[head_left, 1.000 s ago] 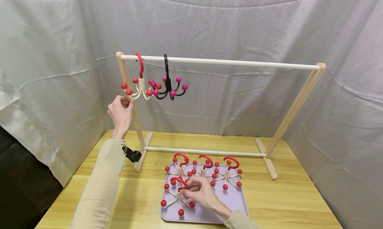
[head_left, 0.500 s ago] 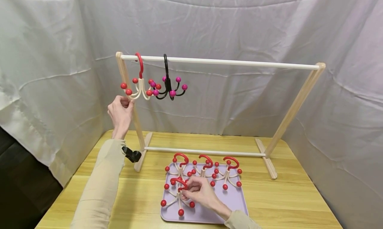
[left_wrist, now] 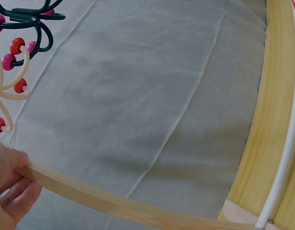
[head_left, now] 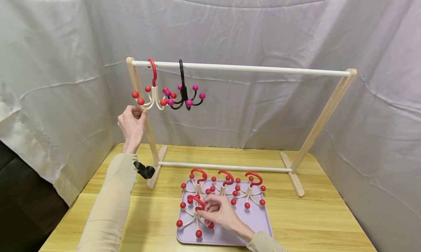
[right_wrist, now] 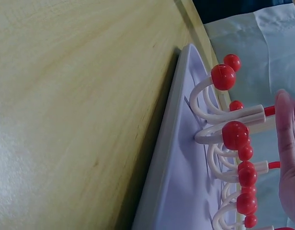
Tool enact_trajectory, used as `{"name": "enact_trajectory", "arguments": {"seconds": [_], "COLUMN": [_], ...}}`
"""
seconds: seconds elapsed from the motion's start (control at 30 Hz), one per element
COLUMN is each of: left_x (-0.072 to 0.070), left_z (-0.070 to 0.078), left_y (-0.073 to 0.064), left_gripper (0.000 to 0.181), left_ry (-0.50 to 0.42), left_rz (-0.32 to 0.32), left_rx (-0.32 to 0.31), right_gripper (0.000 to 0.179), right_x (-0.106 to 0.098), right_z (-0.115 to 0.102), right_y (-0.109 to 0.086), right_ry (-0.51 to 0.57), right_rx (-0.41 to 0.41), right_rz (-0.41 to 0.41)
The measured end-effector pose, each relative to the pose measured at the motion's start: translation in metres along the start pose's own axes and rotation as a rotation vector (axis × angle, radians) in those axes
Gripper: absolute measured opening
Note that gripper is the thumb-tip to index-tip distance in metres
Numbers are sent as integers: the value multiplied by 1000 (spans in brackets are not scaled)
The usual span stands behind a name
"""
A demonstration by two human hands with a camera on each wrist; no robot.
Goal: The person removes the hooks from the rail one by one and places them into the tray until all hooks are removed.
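Observation:
In the head view my left hand (head_left: pixel 131 124) grips the left wooden post (head_left: pixel 150 135) of a rack, thumb and fingers around it; the left wrist view shows the same post (left_wrist: pixel 99 199) between them. Just above hangs a cream multi-arm hanger (head_left: pixel 154 96) with a red hook and red balls, on the white rail (head_left: pixel 250 68). A black hanger (head_left: pixel 184 93) with magenta balls hangs beside it. My right hand (head_left: pixel 222 212) pinches the front-left red-hooked hanger (head_left: pixel 196 216) near its hook's base. That hanger stands upright on a lilac tray (head_left: pixel 243 233).
Three similar hangers stand along the tray's back: a left one (head_left: pixel 198 186), a middle one (head_left: pixel 224 190) and a right one (head_left: pixel 250 190). Behind the tray runs the rack's lower white rail (head_left: pixel 223 166). The right post (head_left: pixel 323 120) rises at the right. Grey cloth (head_left: pixel 243 32) encloses the table.
My right hand has shifted slightly left, its thumb now farther across the hanger's neck. The left hand still holds the post, and the hanging hangers keep their places.

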State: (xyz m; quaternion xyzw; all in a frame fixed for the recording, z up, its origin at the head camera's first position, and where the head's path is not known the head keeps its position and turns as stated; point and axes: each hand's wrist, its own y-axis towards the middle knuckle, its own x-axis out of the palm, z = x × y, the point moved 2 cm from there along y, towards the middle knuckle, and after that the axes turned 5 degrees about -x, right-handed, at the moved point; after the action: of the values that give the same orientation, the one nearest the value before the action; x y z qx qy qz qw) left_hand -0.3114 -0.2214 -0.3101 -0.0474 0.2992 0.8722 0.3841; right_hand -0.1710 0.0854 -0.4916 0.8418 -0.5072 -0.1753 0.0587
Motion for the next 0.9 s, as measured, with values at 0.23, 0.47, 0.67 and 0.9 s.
{"name": "enact_trajectory", "arguments": {"seconds": [0.23, 0.47, 0.67, 0.9], "left_x": [0, -1, -1, -1], "left_z": [1, 1, 1, 1], "left_y": [-1, -1, 1, 0], "left_gripper": [26, 26, 26, 26], "left_ry": [-3, -3, 5, 3], "left_rz": [-9, -14, -8, -9], "left_rx": [-7, -15, -8, -8], "right_gripper": [29, 23, 18, 19], "right_x": [-2, -11, -24, -42], "right_z": [-6, -18, -36, -64], "right_y": [1, 8, 24, 48], "right_ry": [-8, 24, -34, -87], "right_rx": [25, -46, -133, -179], "right_rz": [14, 41, 102, 159]}}
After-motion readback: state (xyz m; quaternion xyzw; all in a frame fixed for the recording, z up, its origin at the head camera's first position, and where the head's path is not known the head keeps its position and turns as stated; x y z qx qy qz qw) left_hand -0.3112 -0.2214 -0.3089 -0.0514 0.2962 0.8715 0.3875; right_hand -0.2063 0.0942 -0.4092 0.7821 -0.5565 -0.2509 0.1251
